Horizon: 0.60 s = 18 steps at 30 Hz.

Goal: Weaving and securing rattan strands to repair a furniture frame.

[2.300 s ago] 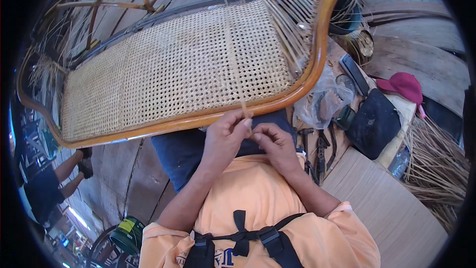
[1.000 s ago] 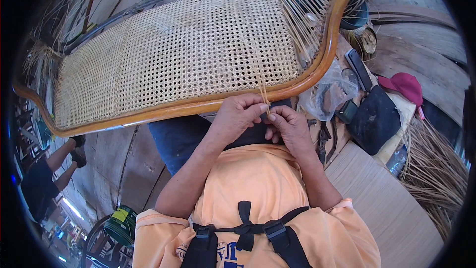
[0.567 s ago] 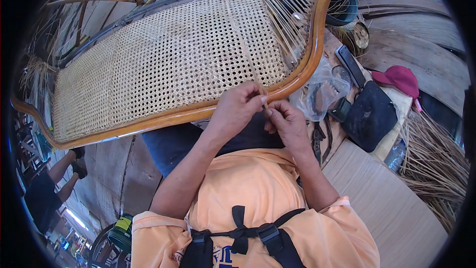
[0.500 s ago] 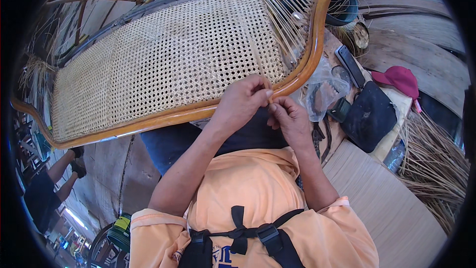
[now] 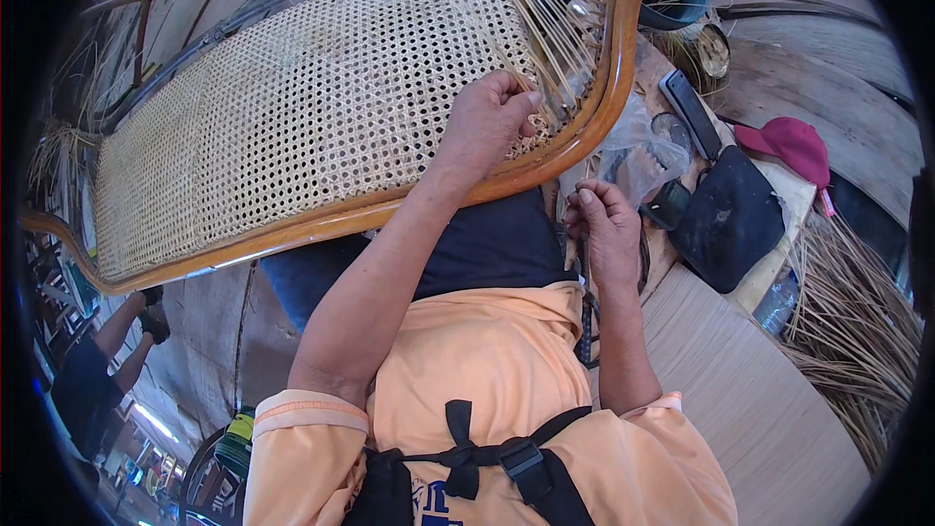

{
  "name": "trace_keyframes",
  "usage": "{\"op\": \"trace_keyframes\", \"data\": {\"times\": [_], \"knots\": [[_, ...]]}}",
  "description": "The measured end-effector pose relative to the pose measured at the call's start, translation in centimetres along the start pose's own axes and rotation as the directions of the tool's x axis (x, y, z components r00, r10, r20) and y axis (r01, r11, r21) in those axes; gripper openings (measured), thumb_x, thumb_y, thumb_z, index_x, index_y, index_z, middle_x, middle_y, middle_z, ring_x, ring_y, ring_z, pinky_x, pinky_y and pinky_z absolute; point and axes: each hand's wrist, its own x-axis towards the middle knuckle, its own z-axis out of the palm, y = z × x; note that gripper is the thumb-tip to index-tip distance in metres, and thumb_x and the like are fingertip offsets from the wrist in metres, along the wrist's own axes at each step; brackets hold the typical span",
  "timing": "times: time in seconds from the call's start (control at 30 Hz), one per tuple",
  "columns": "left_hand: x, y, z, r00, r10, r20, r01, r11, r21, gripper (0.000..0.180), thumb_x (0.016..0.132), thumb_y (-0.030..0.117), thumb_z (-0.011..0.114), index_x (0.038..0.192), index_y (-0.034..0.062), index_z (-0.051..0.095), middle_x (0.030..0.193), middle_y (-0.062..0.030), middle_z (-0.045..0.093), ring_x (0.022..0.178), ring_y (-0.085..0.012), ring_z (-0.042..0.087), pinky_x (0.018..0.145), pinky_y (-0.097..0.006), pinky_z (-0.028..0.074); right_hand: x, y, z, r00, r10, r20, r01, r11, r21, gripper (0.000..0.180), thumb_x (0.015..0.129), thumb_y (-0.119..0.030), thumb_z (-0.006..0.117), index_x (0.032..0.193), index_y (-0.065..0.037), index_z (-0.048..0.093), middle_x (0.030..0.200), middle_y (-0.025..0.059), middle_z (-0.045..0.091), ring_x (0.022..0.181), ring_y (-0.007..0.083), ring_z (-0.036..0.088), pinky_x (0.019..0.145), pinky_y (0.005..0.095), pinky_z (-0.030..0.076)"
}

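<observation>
A curved, varnished wooden frame (image 5: 321,226) lies across my lap, filled with woven cane mesh (image 5: 321,107). Over the mesh near its right end, my left hand (image 5: 484,127) is closed in a pinch on a thin cane strand (image 5: 472,15), which runs up from the fingers toward the far edge. To its right, parallel unwoven strands (image 5: 550,15) are stretched toward the frame's curved end. My right hand (image 5: 609,234) hangs apart from the frame, just beyond its near edge, thumb and fingers pressed together. What it pinches, if anything, is too small to make out.
At the right lie a phone (image 5: 690,112), a clear plastic bag (image 5: 648,161), a black pad (image 5: 729,219), a dark red cap (image 5: 787,151) and a heap of cane strips (image 5: 857,331). A dark bucket (image 5: 677,0) stands behind the frame. Another person's legs (image 5: 117,351) show far left.
My hands, earlier close together at the frame's near edge, have parted. The left moved up over the mesh with the strand; the right moved right and down, away from the frame.
</observation>
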Motion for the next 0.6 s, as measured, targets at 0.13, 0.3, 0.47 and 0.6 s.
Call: {"op": "trace_keyframes", "data": {"times": [0.13,0.3,0.47,0.6], "knots": [[0.2,-0.4,0.6,1.0,-0.006,0.01,0.007,1.0,-0.03,0.015,0.085,0.014,0.058,0.086,-0.0015,0.058,0.065,-0.0024,0.057,0.054,-0.0082,0.055,0.05,-0.022,0.043,0.1,0.3,0.6,1.0,0.01,-0.007,-0.009,0.999,0.046,0.015,0.091,-0.013,0.054,0.099,-0.002,0.059,0.074,0.0015,0.061,0.06,0.0061,0.055,0.054,0.0188,0.043],[0.8,-0.9,1.2,1.0,0.009,0.0,-0.009,1.0,0.005,0.019,0.086,0.02,0.059,0.088,0.0017,0.059,0.066,-0.0016,0.059,0.053,-0.0048,0.052,0.046,-0.018,0.038,0.3,-0.1,0.7,0.999,0.021,0.027,-0.022,0.999,0.028,0.014,0.091,-0.012,0.055,0.099,-0.002,0.059,0.078,0.0019,0.061,0.061,0.0069,0.056,0.055,0.019,0.044],[1.0,-1.1,1.5,1.0,0.017,-0.019,-0.016,0.999,0.04,0.019,0.086,0.021,0.059,0.088,0.002,0.059,0.063,-0.0008,0.058,0.051,-0.0042,0.049,0.044,-0.019,0.036,0.4,0.0,0.4,1.0,0.011,0.021,-0.012,0.999,0.047,0.014,0.091,-0.012,0.055,0.099,-0.001,0.059,0.077,0.002,0.061,0.061,0.0071,0.056,0.055,0.0193,0.044],[1.2,-0.9,1.7,0.999,-0.01,-0.043,0.013,0.997,0.08,0.019,0.086,0.021,0.059,0.087,0.0022,0.059,0.061,-0.0003,0.057,0.049,-0.0038,0.047,0.043,-0.018,0.034,0.4,0.2,0.2,1.0,0.004,0.025,-0.006,0.998,0.065,0.014,0.091,-0.011,0.054,0.1,-0.001,0.058,0.078,0.0028,0.061,0.062,0.0075,0.056,0.054,0.0197,0.044]]}}
